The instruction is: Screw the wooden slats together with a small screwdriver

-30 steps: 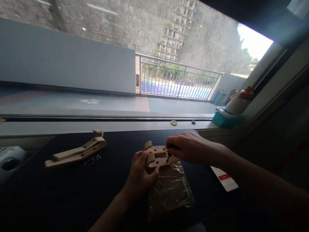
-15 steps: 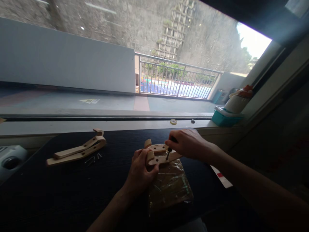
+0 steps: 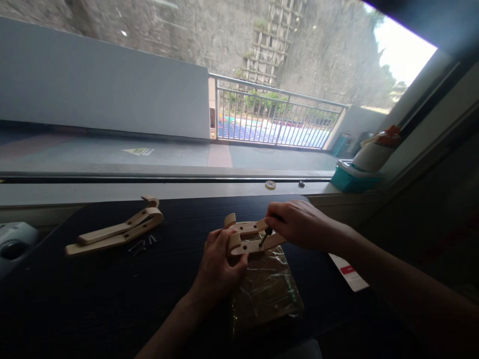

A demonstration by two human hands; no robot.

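Note:
My left hand (image 3: 219, 267) is closed around the curved end of a pale wooden hook piece (image 3: 250, 238), pressing it down on a plastic-wrapped brown board (image 3: 266, 291). My right hand (image 3: 299, 224) is closed on a small dark screwdriver (image 3: 265, 237) whose tip meets the wooden piece near a hole. Both hands are over the dark table (image 3: 112, 299), close to its far edge.
A second pair of wooden hook pieces (image 3: 116, 231) lies at the left with several small screws (image 3: 142, 244) beside it. A white card (image 3: 349, 271) lies to the right. On the windowsill stand a teal and white container (image 3: 361, 167) and small round bits (image 3: 270, 185). A grey device (image 3: 13, 244) sits far left.
The screwdriver in my right hand has tilted and shifted slightly right on the wooden piece. The view has tipped a little; my left hand keeps its hold.

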